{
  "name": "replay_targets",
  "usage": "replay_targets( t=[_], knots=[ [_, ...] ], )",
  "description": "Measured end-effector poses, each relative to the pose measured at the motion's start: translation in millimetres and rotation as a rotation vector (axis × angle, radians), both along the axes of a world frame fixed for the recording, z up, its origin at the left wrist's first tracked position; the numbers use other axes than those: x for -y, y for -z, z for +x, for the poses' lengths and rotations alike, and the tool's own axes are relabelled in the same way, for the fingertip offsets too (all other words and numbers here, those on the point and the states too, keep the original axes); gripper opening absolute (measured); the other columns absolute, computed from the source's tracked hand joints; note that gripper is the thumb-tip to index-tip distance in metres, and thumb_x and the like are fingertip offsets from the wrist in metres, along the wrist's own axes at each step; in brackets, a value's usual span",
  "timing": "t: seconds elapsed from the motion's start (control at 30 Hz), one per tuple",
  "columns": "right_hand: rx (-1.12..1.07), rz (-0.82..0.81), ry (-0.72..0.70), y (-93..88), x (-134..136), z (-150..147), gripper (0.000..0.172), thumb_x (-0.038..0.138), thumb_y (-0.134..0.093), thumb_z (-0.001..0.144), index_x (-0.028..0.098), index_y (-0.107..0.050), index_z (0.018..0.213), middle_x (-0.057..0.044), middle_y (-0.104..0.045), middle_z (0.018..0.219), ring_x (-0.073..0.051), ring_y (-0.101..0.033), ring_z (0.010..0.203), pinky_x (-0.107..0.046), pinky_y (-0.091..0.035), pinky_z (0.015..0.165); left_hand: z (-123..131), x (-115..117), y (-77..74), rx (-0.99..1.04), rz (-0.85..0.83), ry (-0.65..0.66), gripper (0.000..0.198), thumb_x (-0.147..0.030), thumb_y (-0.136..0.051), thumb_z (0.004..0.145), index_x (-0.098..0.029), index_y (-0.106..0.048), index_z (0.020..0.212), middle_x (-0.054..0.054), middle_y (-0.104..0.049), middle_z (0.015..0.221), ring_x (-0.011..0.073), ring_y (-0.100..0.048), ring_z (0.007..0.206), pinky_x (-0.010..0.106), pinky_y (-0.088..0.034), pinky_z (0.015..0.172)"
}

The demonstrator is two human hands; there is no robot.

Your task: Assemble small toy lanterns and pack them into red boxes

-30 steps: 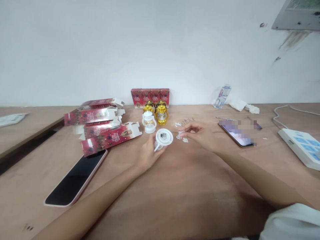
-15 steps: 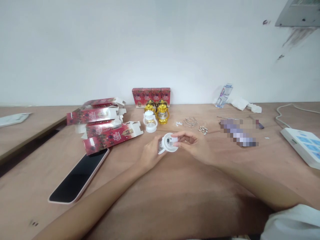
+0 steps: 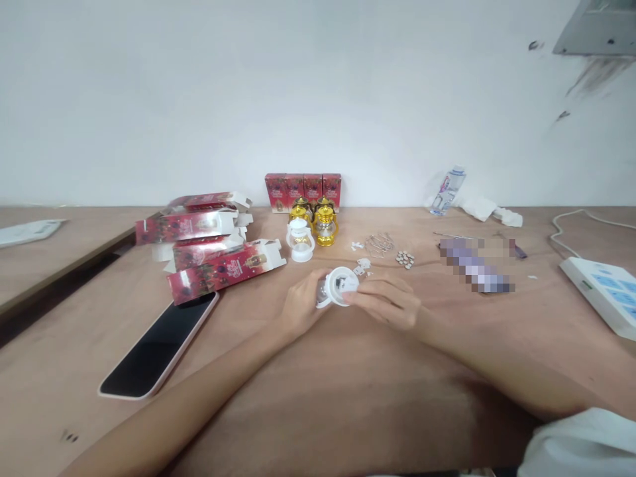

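- The left hand (image 3: 301, 305) is holding a small white lantern (image 3: 340, 286), its grip closing around the clear body and its fingers partly hiding it.
- The lantern is lying tilted in that hand above the middle of the surface (image 3: 322, 397), its round base facing the wearer and the right hand.
- The right hand (image 3: 390, 301) is reaching in from the other side, its thumb and fingertips touching the open base; whether its grip is pinching a small part there, I cannot tell.
- Inside the base, a dark patch and a pale piece are showing, too small to make out clearly.
- Flat white pieces (image 3: 364, 266) are lying just beyond the right hand's fingers, with smaller white bits (image 3: 356, 246) resting farther back.
- Thin metallic strands (image 3: 380, 244) are sitting in a loose tangle next to them, and small round discs (image 3: 405, 259) are clustering to their right.
- A second white lantern (image 3: 301, 242) is standing upright behind the left hand, with gold lanterns (image 3: 326, 226) standing close behind it.
- Four red boxes (image 3: 303, 192) are standing in a row against the wall, while opened red cartons (image 3: 226, 271) are piling up to the left.
- A phone (image 3: 159, 348) is lying screen up in front of those cartons.
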State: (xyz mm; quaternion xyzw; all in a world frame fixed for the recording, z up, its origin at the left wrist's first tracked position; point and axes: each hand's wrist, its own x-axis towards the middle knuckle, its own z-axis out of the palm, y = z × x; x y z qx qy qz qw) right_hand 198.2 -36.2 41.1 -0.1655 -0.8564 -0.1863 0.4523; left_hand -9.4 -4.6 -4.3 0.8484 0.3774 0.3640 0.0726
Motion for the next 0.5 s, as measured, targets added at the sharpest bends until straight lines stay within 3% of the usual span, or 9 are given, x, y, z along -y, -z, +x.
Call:
replay_targets(
  t=[0.1, 0.27, 0.5],
  knots=[
    [-0.001, -0.041, -0.013, 1.4, -1.6, -0.6, 0.031, 0.007, -0.055, 0.084, 0.023, -0.062, 0.111, -0.004, -0.069, 0.087, -0.014, -0.065, 0.081, -0.028, -0.054, 0.073, -0.4, 0.0, 0.4, 0.003, 0.018, 0.001, 0.039, -0.034, -0.057, 0.083, -0.021, -0.041, 0.116, 0.007, -0.063, 0.108, 0.0213, -0.065, 0.094, 0.034, -0.053, 0.076],
    [-0.091, -0.073, 0.135, -2.1, 1.9, -7.4, 0.020, 0.014, -0.053, 0.087, 0.025, -0.068, 0.094, -0.005, -0.067, 0.086, -0.014, -0.065, 0.078, -0.027, -0.055, 0.071, -0.4, 0.7, 0.0, 0.005, 0.056, 0.007, 0.036, -0.032, -0.054, 0.085, -0.022, -0.040, 0.116, 0.007, -0.064, 0.110, 0.0218, -0.066, 0.093, 0.033, -0.053, 0.074],
    [-0.035, 0.025, 0.067, 7.2, -6.7, -6.3, 0.025, 0.006, -0.059, 0.080, 0.020, -0.064, 0.101, -0.004, -0.069, 0.083, -0.015, -0.065, 0.077, -0.027, -0.055, 0.071, -0.4, 0.7, -1.2, 0.028, 0.074, 0.017, 0.036, -0.036, -0.054, 0.085, -0.021, -0.040, 0.116, 0.008, -0.064, 0.108, 0.0217, -0.066, 0.092, 0.032, -0.053, 0.072]
  ],
)
